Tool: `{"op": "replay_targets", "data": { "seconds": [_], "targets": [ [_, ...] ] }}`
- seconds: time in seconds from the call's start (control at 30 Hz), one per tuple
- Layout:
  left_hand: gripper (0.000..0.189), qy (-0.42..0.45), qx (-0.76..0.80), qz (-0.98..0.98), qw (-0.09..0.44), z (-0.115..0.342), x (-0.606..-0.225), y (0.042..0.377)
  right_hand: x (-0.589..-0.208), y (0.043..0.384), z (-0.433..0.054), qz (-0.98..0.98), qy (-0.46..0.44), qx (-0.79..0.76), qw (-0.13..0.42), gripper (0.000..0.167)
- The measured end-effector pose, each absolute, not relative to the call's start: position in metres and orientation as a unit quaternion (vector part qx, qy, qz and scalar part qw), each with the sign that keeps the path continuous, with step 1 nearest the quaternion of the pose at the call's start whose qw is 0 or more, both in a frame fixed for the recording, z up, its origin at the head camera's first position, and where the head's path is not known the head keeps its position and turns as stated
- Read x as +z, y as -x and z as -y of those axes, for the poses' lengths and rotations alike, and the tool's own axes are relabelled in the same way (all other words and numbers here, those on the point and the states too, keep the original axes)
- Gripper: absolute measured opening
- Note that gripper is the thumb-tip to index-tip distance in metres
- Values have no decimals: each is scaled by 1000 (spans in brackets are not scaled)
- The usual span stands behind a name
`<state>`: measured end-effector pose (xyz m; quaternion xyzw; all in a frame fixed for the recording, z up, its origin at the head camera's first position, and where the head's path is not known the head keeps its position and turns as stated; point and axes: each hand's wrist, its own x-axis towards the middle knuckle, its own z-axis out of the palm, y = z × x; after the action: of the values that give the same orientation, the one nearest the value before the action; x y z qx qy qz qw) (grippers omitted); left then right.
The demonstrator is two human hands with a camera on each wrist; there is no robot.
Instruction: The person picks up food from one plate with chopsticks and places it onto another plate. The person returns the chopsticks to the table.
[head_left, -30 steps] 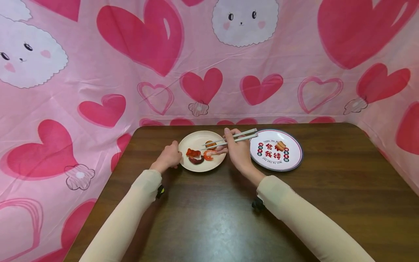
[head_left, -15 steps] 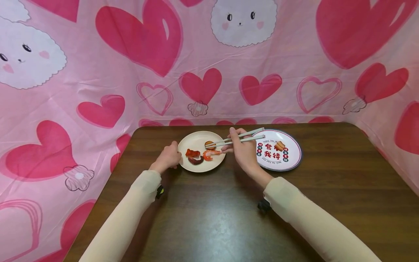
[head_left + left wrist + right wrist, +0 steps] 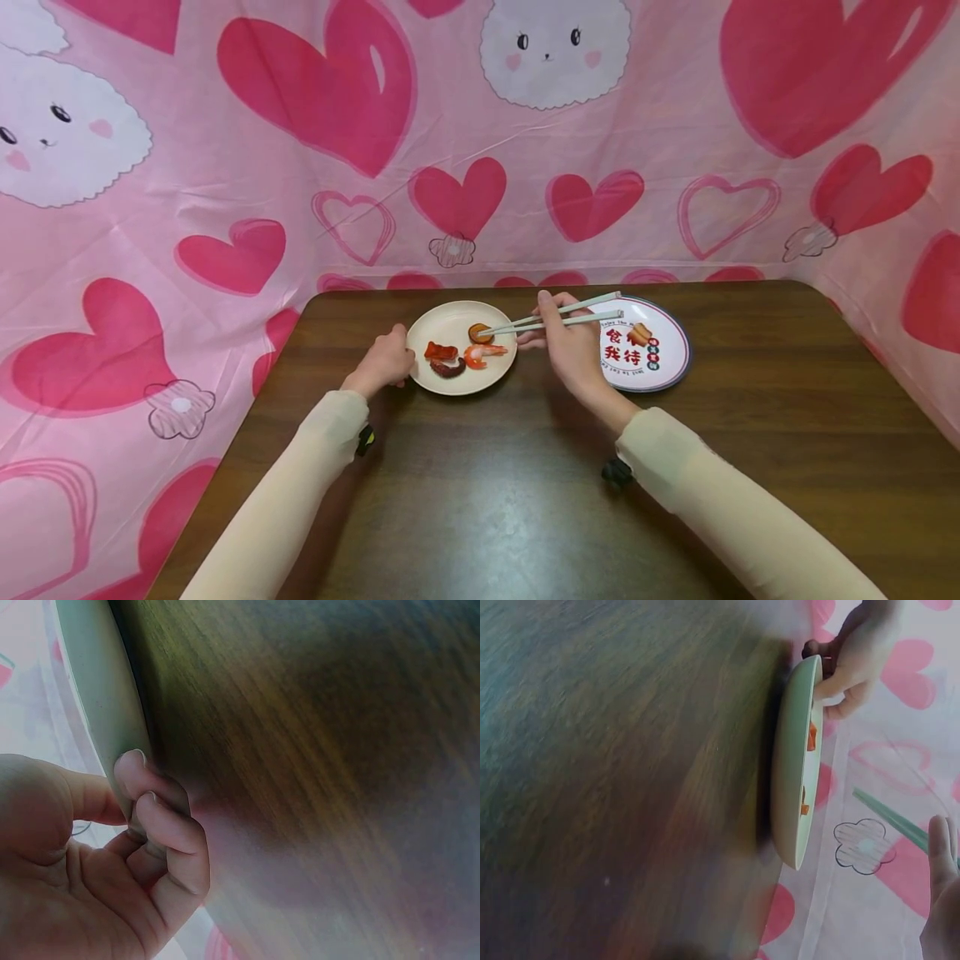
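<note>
My left hand pinches the left rim of a cream plate; in the left wrist view the curled fingers press beneath the rim. Between the fingers of my right hand is a pair of pale green chopsticks. Their tips point left and lie over a round orange-brown slice on the plate; whether they touch it I cannot tell. Below it lies a shrimp. A glossy red-orange piece and a dark red octopus tentacle lie left of the shrimp.
Partly behind my right hand stands a white plate with a blue rim and red characters, bearing a tan and brown food piece. Both plates rest on a brown wooden table. A pink heart-patterned cloth hangs behind and beside it.
My right hand has moved right with the chopsticks, and their tips have drawn back to the round slice. My left hand and the food pieces stay as they were.
</note>
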<state>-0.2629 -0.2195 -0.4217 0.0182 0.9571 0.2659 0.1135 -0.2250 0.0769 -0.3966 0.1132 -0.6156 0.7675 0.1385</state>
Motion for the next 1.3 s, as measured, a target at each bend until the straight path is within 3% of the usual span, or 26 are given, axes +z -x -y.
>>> {"op": "replay_targets", "data": {
  "seconds": [0.43, 0.93, 1.3],
  "targets": [
    [28, -12, 267, -956, 119, 220, -421, 263, -395, 224, -91, 624, -115, 759, 148, 33],
    [29, -10, 267, -956, 121, 219, -421, 263, -396, 222, -114, 648, -88, 736, 176, 45],
    [29, -9, 267, -956, 122, 220, -422, 264, -397, 221, -132, 663, -95, 721, 176, 44]
  ]
}}
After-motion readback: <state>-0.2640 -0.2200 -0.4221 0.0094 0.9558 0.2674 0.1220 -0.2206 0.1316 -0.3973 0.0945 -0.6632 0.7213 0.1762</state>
